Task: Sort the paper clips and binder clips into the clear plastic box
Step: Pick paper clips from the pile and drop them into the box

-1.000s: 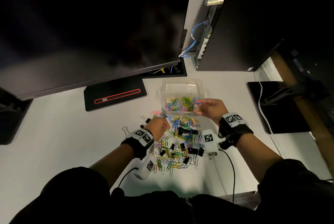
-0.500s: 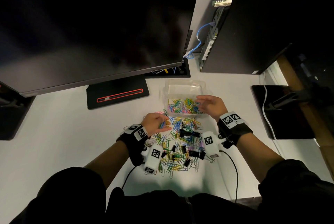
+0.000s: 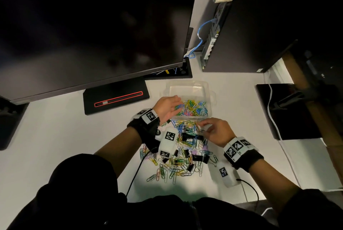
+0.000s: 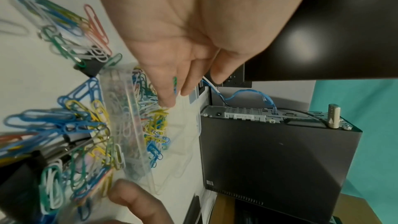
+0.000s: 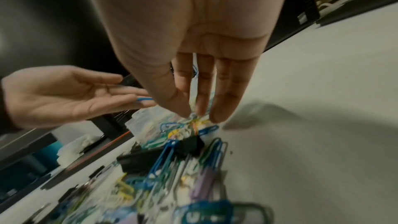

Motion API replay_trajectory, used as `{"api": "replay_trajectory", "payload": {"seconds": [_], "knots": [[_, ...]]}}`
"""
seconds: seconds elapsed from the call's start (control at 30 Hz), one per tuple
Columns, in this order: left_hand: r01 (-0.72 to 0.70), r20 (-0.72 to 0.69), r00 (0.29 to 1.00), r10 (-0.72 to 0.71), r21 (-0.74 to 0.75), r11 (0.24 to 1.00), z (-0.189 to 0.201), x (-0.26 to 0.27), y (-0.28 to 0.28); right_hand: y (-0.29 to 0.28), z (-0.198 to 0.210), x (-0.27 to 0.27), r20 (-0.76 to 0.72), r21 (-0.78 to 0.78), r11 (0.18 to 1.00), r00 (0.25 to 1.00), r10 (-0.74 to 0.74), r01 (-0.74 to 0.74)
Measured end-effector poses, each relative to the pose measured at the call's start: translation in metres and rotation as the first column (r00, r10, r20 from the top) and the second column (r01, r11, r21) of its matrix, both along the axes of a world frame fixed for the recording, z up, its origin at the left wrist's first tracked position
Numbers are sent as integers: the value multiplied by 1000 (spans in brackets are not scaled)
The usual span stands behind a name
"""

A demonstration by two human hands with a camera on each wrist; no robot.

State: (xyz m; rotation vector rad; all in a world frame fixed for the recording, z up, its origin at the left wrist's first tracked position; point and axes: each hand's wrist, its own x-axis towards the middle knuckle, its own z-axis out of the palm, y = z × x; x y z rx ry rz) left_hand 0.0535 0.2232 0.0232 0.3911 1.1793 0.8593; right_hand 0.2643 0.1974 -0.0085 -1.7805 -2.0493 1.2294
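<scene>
Both hands [image 3: 168,108] [image 3: 216,132] open, box [image 3: 187,85] rim

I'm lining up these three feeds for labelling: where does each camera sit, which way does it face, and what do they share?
Head: worn on the head, looking down at the white desk; both forearms, left hand and right hand show.
Left wrist: looks along the left palm toward the clear plastic box of coloured paper clips and the black computer tower.
Right wrist: looks along the right fingers down at the mixed pile with a black binder clip; the left hand shows too.
Shared: all three show the clip pile.
</scene>
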Motion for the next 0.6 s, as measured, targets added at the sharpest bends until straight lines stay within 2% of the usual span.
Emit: {"api": "replay_trajectory", "payload": {"seconds": [0.1,0.2,0.27,0.3,0.37,0.4,0.47,0.53,0.6], "knots": [[44,-37,998,-45,-13,999,0,4,1,-5,-3,-7,26,-1,999,999,46,-46],[95,-91,992,-90,41,995,1,-3,-6,-8,-3,-13,-5,23,995,995,96,-96],[201,-233,958,-170,115,973,2,-15,-15,-11,-2,-19,10,48,988,989,149,-150],[278,-331,918,-217,150,949,2,-23,-21,-12,-2,-22,26,62,983,984,174,-176],[443,-523,801,-290,193,876,-1,-40,-34,-14,0,-29,44,79,972,975,216,-219],[522,-613,721,-323,174,835,-5,-48,-41,-15,0,-33,51,71,967,969,242,-245],[653,-762,515,-393,51,756,-12,-63,-55,-18,1,-43,74,50,945,945,319,-323],[727,-818,352,-455,-67,683,-19,-72,-68,-21,0,-55,111,53,904,902,417,-424],[781,-852,222,-475,-136,609,-25,-75,-80,-24,0,-65,132,57,864,861,491,-501]]}}
